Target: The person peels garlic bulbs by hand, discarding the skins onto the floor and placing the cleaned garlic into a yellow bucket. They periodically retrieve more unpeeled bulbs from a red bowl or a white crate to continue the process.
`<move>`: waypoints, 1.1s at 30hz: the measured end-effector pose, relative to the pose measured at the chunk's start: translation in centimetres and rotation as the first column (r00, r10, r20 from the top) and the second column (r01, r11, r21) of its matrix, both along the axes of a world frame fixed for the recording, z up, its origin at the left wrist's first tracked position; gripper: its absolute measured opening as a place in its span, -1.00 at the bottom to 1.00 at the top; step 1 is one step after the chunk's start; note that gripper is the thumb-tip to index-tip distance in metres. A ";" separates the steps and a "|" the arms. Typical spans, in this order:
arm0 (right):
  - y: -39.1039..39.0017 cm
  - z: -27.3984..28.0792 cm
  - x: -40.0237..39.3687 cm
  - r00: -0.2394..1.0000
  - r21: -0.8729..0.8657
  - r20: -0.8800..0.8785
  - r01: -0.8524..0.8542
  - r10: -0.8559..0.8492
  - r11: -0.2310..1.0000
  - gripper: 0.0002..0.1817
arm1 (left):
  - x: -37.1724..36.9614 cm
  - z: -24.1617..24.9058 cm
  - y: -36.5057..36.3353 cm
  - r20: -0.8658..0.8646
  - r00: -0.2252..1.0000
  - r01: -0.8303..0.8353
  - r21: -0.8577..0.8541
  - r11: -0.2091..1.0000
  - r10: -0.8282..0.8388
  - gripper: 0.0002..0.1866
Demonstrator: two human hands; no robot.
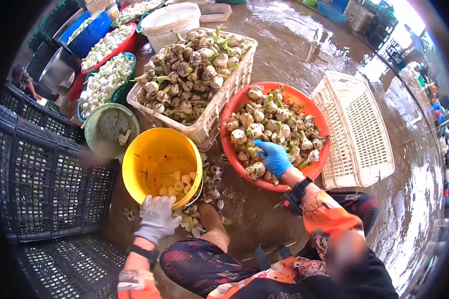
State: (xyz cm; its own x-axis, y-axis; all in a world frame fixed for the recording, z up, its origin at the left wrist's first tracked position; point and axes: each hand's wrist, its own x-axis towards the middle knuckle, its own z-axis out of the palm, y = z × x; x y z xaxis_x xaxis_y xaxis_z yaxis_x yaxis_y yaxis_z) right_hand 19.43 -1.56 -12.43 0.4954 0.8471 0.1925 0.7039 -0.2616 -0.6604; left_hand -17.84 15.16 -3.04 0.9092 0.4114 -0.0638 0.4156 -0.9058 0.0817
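The soil-stained, pale, round bulbs with green stems (254, 130) lie heaped inside the round red plastic basin (310, 105). My right hand, in a blue glove (274, 158), is positioned over the near part of this heap, its index finger extended to the left; I cannot tell whether the other fingers grip a bulb. Left of the basin, the round yellow plastic bucket (152, 149) contains trimmed, whitish bulbs (178, 185) at its lower right. My left hand, in a grey-white fabric glove (157, 219), is located at the bucket's near rim, fingers slightly spread and partly bent; I cannot tell whether it holds anything. Pale peelings (212, 182) lie between bucket and basin. Beyond them, a white perforated plastic crate (184, 130) bears a high pile of similar soiled bulbs (184, 65). A second white slatted crate (374, 134) stands right of the basin, on the wet brown floor (284, 45).
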 end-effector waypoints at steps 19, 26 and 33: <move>6.1 -3.9 1.2 0.923 -0.649 0.349 0.114 0.161 0.752 -0.68 | 15.4 -4.5 -16.4 0.017 0.708 -0.072 -0.993 0.096 0.706 -0.70; -0.1 -1.2 2.3 0.966 -0.121 -0.169 0.177 -0.196 0.977 -0.79 | 17.4 -6.0 -15.4 0.133 0.602 0.156 -0.987 0.047 0.788 -0.34; -6.2 7.6 -5.6 0.416 0.083 -0.909 0.218 -0.015 0.972 -0.77 | 20.3 -3.1 -16.5 0.326 0.426 0.404 -0.903 0.145 0.844 -0.15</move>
State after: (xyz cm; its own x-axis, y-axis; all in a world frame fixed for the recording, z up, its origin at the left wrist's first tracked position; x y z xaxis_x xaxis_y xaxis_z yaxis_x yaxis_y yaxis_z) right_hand 13.88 -7.72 -4.80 0.5605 0.7714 -0.3014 -0.3474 -0.1114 -0.9311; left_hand 2.50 -1.38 -6.17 0.6055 0.7938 -0.0572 -0.2548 0.2614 0.9310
